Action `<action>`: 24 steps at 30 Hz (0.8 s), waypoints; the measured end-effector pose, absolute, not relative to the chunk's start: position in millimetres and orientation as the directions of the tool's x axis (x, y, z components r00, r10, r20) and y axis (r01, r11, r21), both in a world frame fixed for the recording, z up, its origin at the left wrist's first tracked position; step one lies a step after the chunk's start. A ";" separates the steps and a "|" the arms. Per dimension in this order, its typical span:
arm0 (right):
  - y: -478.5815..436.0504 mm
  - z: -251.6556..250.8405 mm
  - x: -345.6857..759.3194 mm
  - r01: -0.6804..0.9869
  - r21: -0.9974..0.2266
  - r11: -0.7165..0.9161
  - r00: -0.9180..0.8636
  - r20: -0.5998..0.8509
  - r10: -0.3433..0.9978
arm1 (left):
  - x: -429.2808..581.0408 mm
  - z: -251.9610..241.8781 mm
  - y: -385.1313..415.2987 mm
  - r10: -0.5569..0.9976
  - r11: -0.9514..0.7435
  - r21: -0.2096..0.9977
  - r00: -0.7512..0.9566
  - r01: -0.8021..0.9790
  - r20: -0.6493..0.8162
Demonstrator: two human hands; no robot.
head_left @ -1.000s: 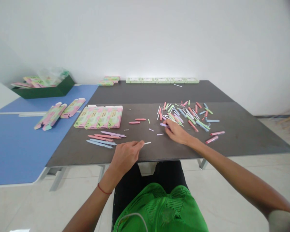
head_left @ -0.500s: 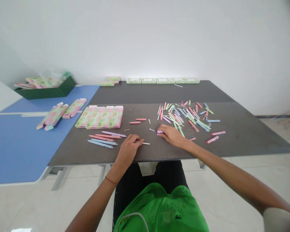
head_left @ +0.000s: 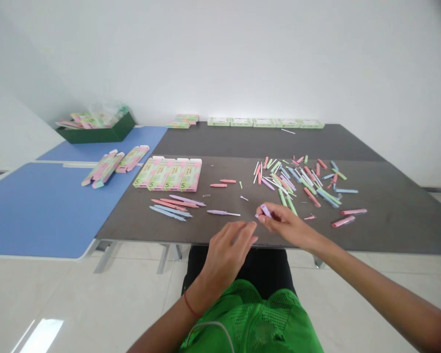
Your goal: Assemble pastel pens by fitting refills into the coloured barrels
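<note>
My right hand holds a purple pen barrel between thumb and fingers, just above the dark table. A tiny pale piece shows at its fingertips. Close by on the left, my left hand is loosely curved, its thumb and fingers apart and nothing visible in them. Beyond it lies a purple pen half with a white refill sticking out. A small purple part and a small green part rest farther back. Assembled-looking pens in pink, blue and purple lie to the left.
Loose pen parts and refills are scattered at the right. Printed cartons lie side by side at left, with flattened-looking cartons on the blue table. A green box stands behind. More cartons line the back edge.
My left hand has let go of the purple pen half with its refill and moved right, toward my right hand. The right hand has lifted and tilted the purple barrel. The view has shifted.
</note>
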State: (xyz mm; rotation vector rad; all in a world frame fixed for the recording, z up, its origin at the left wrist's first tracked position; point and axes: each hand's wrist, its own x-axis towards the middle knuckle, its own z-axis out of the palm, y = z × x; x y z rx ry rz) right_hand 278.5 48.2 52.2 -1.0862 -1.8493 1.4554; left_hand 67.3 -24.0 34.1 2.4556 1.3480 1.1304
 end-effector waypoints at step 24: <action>4.0 45.2 264.3 -0.076 -0.886 -0.458 -0.398 -0.394 0.828 | 62.9 49.0 -32.8 0.881 -0.462 0.780 0.322 0.422 0.347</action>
